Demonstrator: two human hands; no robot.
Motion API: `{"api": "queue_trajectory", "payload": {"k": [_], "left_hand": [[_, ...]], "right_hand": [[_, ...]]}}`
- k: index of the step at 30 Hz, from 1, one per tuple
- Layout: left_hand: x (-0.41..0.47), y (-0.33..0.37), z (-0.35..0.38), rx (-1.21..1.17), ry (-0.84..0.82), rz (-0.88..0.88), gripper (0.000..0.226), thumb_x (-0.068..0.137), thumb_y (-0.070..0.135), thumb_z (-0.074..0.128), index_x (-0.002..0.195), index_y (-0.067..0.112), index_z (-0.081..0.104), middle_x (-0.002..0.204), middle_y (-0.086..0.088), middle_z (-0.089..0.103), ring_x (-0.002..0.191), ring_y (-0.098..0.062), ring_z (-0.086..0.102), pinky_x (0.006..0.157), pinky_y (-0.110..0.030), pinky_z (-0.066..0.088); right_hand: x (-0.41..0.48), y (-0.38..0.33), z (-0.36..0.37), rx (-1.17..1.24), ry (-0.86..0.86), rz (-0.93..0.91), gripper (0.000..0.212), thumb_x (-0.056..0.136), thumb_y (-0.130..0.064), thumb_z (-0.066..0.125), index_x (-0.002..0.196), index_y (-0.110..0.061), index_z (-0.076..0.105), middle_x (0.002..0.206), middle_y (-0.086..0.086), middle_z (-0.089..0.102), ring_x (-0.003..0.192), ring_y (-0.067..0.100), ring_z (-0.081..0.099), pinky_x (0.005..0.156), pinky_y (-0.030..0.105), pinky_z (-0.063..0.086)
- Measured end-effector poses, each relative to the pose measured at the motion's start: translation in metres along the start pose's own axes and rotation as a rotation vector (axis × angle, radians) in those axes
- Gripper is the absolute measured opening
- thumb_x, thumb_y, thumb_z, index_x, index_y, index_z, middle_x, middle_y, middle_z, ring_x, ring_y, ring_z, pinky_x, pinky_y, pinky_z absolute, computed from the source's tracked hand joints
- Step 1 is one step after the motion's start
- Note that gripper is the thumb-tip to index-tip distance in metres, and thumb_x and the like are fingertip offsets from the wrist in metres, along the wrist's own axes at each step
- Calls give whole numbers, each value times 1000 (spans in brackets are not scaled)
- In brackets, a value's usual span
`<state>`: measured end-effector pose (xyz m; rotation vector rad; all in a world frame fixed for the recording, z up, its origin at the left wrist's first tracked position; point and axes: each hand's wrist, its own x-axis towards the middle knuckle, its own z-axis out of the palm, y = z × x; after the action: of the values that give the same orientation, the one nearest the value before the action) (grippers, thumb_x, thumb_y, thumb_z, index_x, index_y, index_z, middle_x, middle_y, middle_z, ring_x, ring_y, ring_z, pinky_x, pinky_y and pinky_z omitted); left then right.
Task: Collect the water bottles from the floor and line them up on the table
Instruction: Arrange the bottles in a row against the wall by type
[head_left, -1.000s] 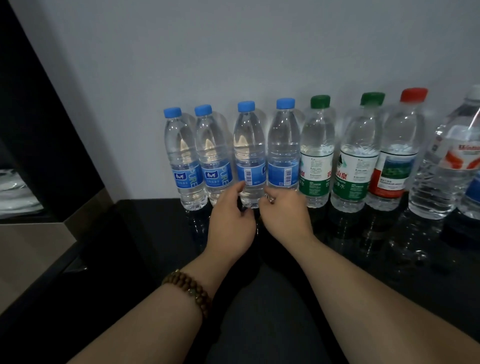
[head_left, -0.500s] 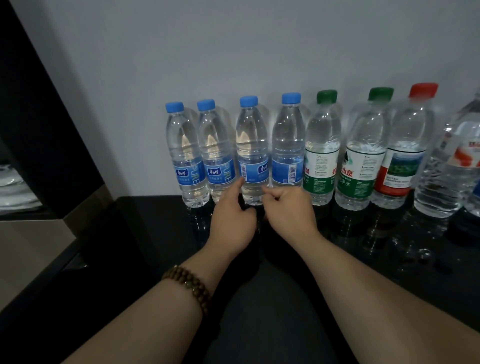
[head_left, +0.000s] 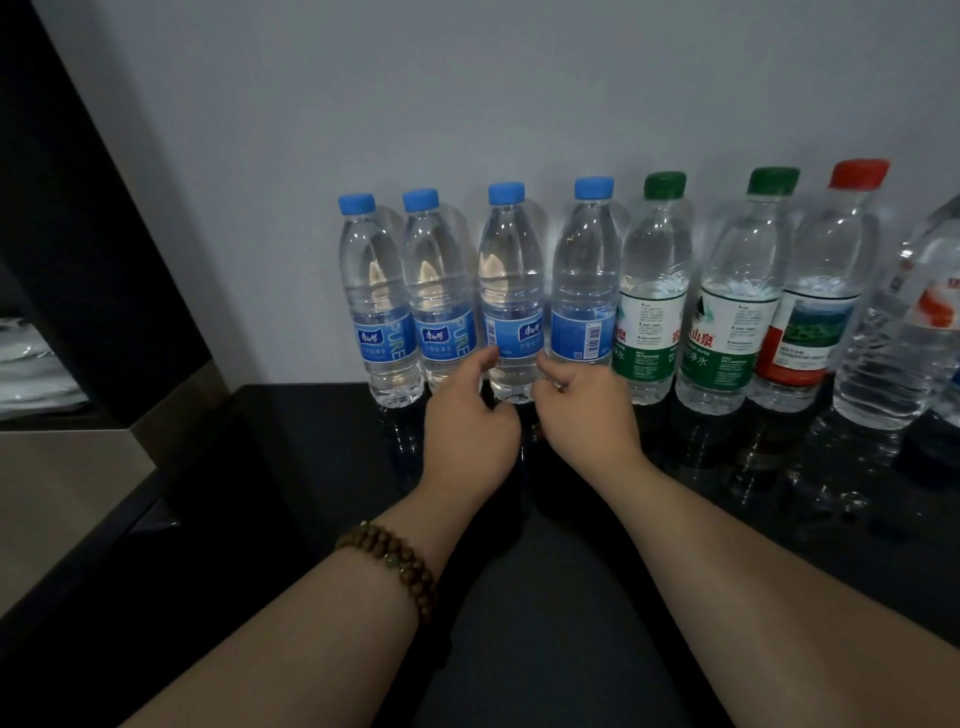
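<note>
- The third blue-capped bottle (head_left: 511, 291) stands upright on the dark desk (head_left: 311, 447), its long axis vertical, in a row along the wall (head_left: 467, 104). It lies straight ahead of both hands, which meet at its lower part.
- The left hand (head_left: 467, 431) comes in from the left, with the thumb on the left edge of the label and the other fingers curled low by the base. Its grip is narrow and on the bottle, though the fingertips are hidden behind the hand.
- The right hand (head_left: 587, 410) comes in from the right, its curled fingers against the bottle's right side at the lower edge of the label. That grip is also narrow and on the bottle.
- Both hands are equally near, so neither has to reach.
- The neighbours stand tight. The second blue-capped bottle (head_left: 441, 312) is just beside it on the left and the fourth blue-capped bottle (head_left: 587, 291) just beside it on the right, with its base behind the right hand.
- The first blue-capped bottle (head_left: 379, 312) ends the row on the left.
- Further right stand a green-capped bottle (head_left: 654, 312), a farther green-capped bottle (head_left: 737, 322), a red-capped bottle (head_left: 821, 312) and a big bottle (head_left: 893, 338) cut off by the edge.
- This looks like a small straightening of a bottle already set in line.
- A sideways shift would likely knock a neighbour, so a turn on the spot or a push towards the wall seems safer.
- A bead bracelet (head_left: 389, 561) sits on the left wrist and a ring (head_left: 558, 385) on the right hand.
</note>
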<state>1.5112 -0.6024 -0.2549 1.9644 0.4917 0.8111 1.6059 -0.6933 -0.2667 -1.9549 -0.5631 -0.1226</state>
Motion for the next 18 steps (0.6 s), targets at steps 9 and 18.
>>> {"api": "queue_trajectory", "payload": {"k": [9,18], "left_hand": [[0,1,-1,-10,-23,-28,71,83,-3,60,147,26,48,141,13,58,97,-20,73,90,-46,60],[-1,1,-1,-6,-8,2,54,85,0,60,132,25,54,138,13,61,80,-22,75,84,-46,61]], "right_hand": [[-1,-1,-1,3,51,-24,37,87,-28,57,120,-33,74,84,-8,78,60,9,66,62,30,59],[1,1,0,15,6,12,45,88,-28,59,132,-32,66,101,-9,78,62,5,65,62,28,57]]}}
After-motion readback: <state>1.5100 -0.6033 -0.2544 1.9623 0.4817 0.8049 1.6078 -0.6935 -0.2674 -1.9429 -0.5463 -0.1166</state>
